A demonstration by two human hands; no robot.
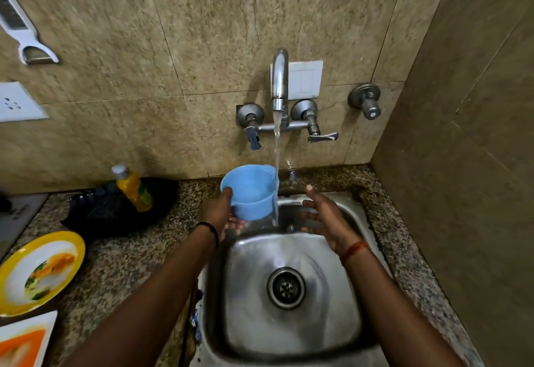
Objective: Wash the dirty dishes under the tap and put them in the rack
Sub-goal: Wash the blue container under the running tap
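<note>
Over sink (341, 335): left hand (224, 210) grips blue cup (250, 191), mouth tilted toward me, stream (276, 164) clipping its right rim. Right hand (323, 216) open, empty, just right of stream.

Yellow bottle (133, 190) on granite counter (115, 262)

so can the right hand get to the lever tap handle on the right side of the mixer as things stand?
Probably yes. The right hand is open and holds nothing, over the steel sink. The lever tap handle sits above it on the wall with nothing between; the blue plastic mug is in the left hand, off to the side.
</note>
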